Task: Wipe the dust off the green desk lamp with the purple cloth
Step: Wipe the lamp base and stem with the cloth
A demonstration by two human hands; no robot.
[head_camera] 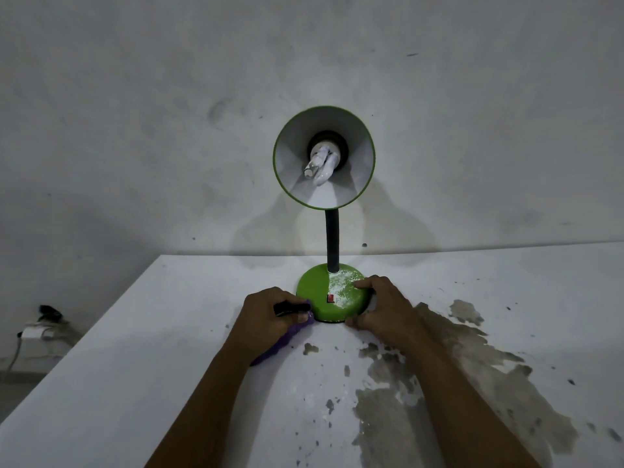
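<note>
The green desk lamp stands at the back middle of the white table, its shade (366, 157) turned toward me with a white bulb inside. A black neck rises from its round green base (314, 292), whose right half carries white dust around a small red switch. My left hand (270, 315) grips the purple cloth (287, 336) at the base's left front edge; most of the cloth is hidden under the hand and wrist. My right hand (378, 309) holds the base's right side, fingers curled over its rim.
The white table (135, 366) has worn, peeled grey patches on its right front part. A grey wall stands right behind the lamp. A power strip and cable (37, 332) lie on the floor at the left, beyond the table's left edge.
</note>
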